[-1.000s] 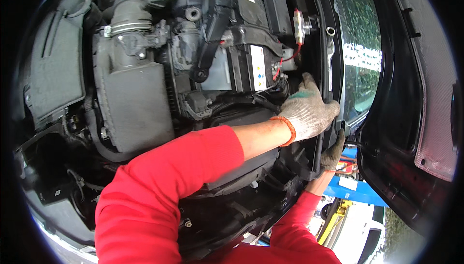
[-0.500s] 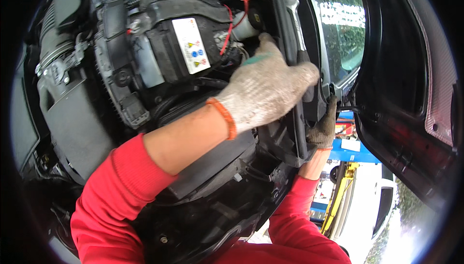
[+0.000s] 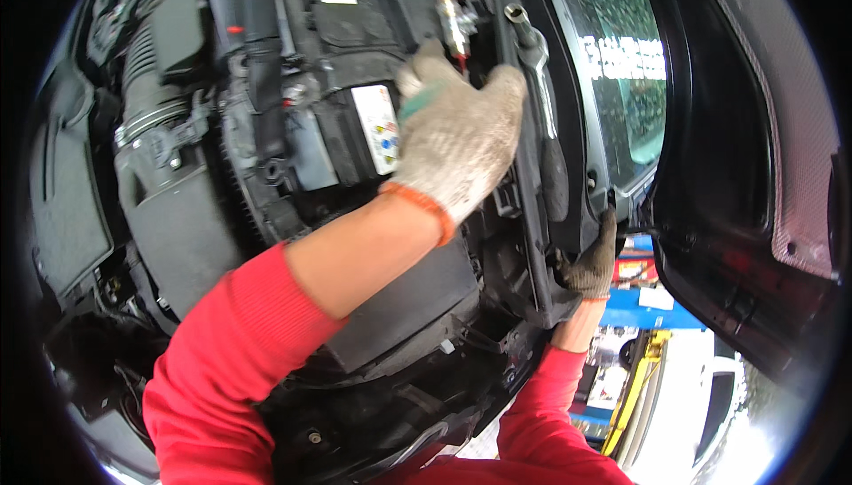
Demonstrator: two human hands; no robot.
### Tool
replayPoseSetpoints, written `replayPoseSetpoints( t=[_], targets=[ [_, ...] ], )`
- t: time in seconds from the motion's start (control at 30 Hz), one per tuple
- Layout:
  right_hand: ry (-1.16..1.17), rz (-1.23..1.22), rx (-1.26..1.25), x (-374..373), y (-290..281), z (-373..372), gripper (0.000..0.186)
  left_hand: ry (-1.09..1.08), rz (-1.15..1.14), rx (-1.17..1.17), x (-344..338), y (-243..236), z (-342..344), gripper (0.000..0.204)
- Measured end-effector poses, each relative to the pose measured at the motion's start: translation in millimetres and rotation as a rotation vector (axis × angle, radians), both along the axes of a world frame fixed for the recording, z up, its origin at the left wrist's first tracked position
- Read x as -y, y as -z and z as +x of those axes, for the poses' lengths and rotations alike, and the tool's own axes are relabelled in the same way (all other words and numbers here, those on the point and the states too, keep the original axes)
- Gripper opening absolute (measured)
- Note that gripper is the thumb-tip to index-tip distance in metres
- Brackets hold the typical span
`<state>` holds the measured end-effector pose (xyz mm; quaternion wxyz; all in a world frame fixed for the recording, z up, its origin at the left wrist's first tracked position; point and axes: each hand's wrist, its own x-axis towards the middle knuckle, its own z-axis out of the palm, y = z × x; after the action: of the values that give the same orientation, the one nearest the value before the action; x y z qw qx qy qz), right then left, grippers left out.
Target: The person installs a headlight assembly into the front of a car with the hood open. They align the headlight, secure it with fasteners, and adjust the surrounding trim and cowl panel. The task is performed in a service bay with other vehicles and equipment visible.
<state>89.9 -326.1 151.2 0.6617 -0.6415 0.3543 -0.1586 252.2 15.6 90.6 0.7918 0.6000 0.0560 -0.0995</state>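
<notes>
My left hand [image 3: 453, 130], in a dirty light knit glove with an orange cuff, reaches over the black battery [image 3: 324, 23] with its fingers apart; some fingertips are blurred. Just above it is a small clear fitting [image 3: 453, 19] with a red wire. A long metal wrench [image 3: 536, 59] with a dark handle lies along the black trim [image 3: 524, 165] to its right. Lower down, my right hand [image 3: 586, 259], in a darker glove, grips the lower end of this trim, its fingers partly hidden.
Grey air-box housing [image 3: 182, 236] and hoses fill the left of the engine bay. At right are the windscreen [image 3: 617, 103] and raised black hood [image 3: 719, 130]. Beyond the car's edge stand blue lift equipment [image 3: 652, 316] and a white vehicle [image 3: 683, 396].
My left hand has moved up and leftward, from beside the trim to over the battery. My right hand stays at the trim's lower end, and the view has shifted.
</notes>
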Motion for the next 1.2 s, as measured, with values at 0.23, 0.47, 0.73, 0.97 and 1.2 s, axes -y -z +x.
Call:
replayPoseSetpoints(
  t=[0.23, 0.47, 0.73, 0.97, 1.2],
  targets=[
    [-0.025, -0.207, -0.011, -23, -1, 8, 0.065, 0.115, -0.291, -0.076, 18, 21, 29, 0.088],
    [0.049, -0.339, 0.02, -37, 3, 12, 0.061, 0.407, -0.422, -0.047, 22, 30, 29, 0.113],
    [0.021, -0.237, 0.056, -23, 8, 12, 0.068, 0.46, -0.404, 0.043, 22, 25, 35, 0.108],
    [0.001, -0.104, 0.105, -23, 10, 10, 0.066, 0.409, -0.484, 0.124, 33, 30, 39, 0.114],
    [-0.067, -0.094, 0.111, -15, 11, 9, 0.067, 0.437, -0.452, 0.181, 29, 28, 39, 0.11]
  ],
)
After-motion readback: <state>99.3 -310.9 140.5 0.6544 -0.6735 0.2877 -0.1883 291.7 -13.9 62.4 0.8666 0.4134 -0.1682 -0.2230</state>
